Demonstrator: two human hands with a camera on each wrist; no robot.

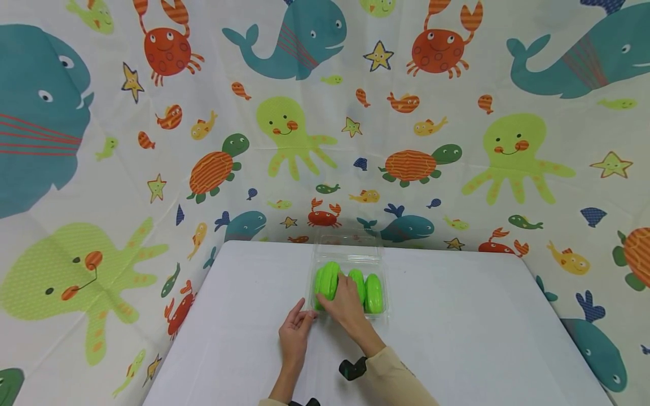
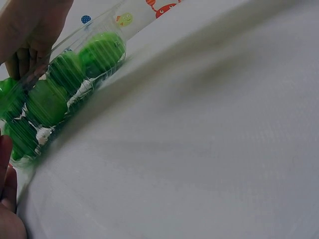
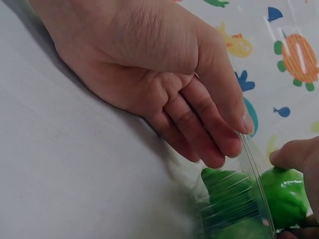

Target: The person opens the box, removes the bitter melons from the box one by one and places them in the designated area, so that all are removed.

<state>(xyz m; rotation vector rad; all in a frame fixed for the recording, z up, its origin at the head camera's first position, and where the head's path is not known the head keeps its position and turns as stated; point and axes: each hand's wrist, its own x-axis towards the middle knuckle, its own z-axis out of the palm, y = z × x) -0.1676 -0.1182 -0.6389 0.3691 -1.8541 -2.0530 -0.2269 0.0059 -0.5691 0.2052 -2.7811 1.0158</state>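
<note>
My right hand (image 1: 347,304) reaches into a clear plastic container (image 1: 386,304) and grips a glossy bright-green, elongated ridged piece (image 1: 331,279) between thumb and fingers. That piece overlaps another green piece (image 1: 318,285) at the container's left side. Two more green pieces (image 1: 373,293) lie to the right of the hand, side by side. Beside the container's near left corner is my left hand (image 1: 294,332). In the right wrist view, the thumb of my left hand (image 3: 164,79) touches the container's rim, and its other fingers are loosely bent by the outer wall.
The container's clear lid (image 1: 349,242) stands hinged back toward the far table edge. A white cloth covers the table (image 1: 457,327). Behind and at the sides hangs a curtain (image 1: 345,118) printed with sea animals. A black wrist camera (image 1: 352,369) sits at the right sleeve (image 1: 398,378).
</note>
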